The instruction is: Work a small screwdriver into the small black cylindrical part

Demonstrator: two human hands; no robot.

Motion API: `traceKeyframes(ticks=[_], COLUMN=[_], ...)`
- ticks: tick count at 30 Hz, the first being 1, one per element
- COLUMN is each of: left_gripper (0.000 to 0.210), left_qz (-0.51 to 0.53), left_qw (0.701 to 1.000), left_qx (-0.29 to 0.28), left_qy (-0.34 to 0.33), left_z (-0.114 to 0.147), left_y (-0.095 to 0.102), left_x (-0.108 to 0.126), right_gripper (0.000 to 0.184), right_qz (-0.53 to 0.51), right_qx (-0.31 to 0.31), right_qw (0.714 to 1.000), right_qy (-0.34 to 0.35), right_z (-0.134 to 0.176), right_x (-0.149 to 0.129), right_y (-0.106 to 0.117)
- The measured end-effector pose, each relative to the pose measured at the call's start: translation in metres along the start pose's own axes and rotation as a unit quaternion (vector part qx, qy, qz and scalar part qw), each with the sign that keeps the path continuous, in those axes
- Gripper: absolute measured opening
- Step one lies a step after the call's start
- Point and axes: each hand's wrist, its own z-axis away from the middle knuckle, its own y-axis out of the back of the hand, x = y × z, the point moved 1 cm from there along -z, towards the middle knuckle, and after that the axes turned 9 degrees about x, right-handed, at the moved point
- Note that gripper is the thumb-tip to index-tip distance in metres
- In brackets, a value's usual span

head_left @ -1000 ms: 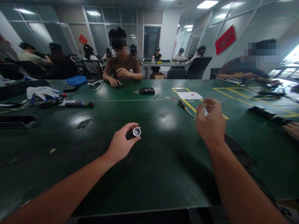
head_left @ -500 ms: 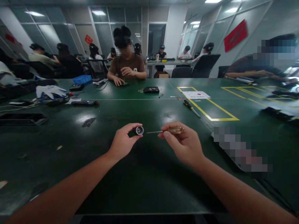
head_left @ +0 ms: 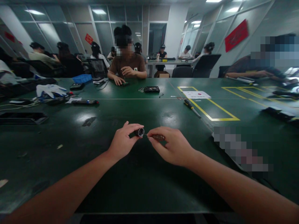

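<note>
My left hand (head_left: 123, 140) grips a small dark cylindrical part (head_left: 140, 132) between thumb and fingers, its round, silver-rimmed open end turned to the right. My right hand (head_left: 174, 144) is closed on a small screwdriver (head_left: 159, 137) with a clear amber handle, mostly covered by the fingers. The thin shaft points left and reaches the open end of the cylinder; whether its tip is inside or just in front, I cannot tell. Both hands are held above the green table (head_left: 149, 186).
Farther off lie a yellow-and-black screwdriver (head_left: 192, 108), a white sheet (head_left: 196, 94) and a black device (head_left: 151, 89). White gloves (head_left: 51, 91), a pen-like tool (head_left: 85, 102) and a blue tray (head_left: 82, 79) are at the left. A co-worker (head_left: 127, 65) sits opposite.
My right hand has moved left with the screwdriver, bringing its shaft to the cylinder. The fingers now cover more of the handle. My left hand has turned the cylinder's open end slightly rightward.
</note>
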Motion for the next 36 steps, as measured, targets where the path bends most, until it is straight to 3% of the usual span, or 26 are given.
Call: traceKeyframes(ticks=[4, 6, 9, 12, 16, 19, 23, 30, 32, 36], left_gripper=[0.028, 0.029, 0.029, 0.033, 0.036, 0.038, 0.038, 0.037, 0.036, 0.035], left_qz=[-0.001, 0.0, 0.008, 0.014, 0.001, -0.008, -0.015, -0.026, -0.027, -0.028], left_qw=[1.0, 1.0, 1.0, 0.999, 0.999, 0.999, 1.0, 0.999, 0.999, 0.999], left_qx=[0.01, 0.011, 0.009, 0.003, 0.004, 0.006, 0.005, -0.005, -0.009, -0.015], left_qy=[-0.005, -0.007, 0.004, 0.028, 0.05, 0.046, 0.016, -0.018, -0.02, -0.022], left_z=[-0.001, -0.001, -0.001, -0.001, -0.002, -0.001, 0.0, -0.002, -0.002, -0.001], left_y=[0.001, 0.001, 0.001, 0.001, 0.002, 0.002, 0.002, 0.005, 0.005, 0.005], left_x=[0.0, 0.001, 0.002, 0.001, -0.003, -0.005, -0.002, 0.005, 0.005, 0.004], right_gripper=[0.018, 0.017, 0.015, 0.016, 0.018, 0.017, 0.013, 0.017, 0.016, 0.016], right_qz=[0.004, -0.014, -0.083, -0.2, -0.281, -0.263, -0.163, -0.05, -0.056, -0.134], right_qx=[-0.004, 0.007, 0.049, 0.091, 0.116, 0.12, 0.088, 0.053, 0.061, 0.082], right_qw=[0.994, 0.994, 0.995, 0.961, 0.928, 0.937, 0.972, 0.997, 0.996, 0.975], right_qy=[0.109, 0.106, -0.021, -0.168, -0.213, -0.197, -0.145, 0.014, -0.017, -0.159], right_z=[0.003, 0.006, 0.01, 0.012, 0.015, 0.017, 0.015, 0.013, 0.013, 0.016], right_x=[0.0, 0.003, 0.013, 0.026, 0.035, 0.033, 0.024, 0.008, 0.008, 0.02], right_y=[-0.005, -0.009, -0.013, -0.015, -0.015, -0.013, -0.009, -0.006, -0.008, -0.014])
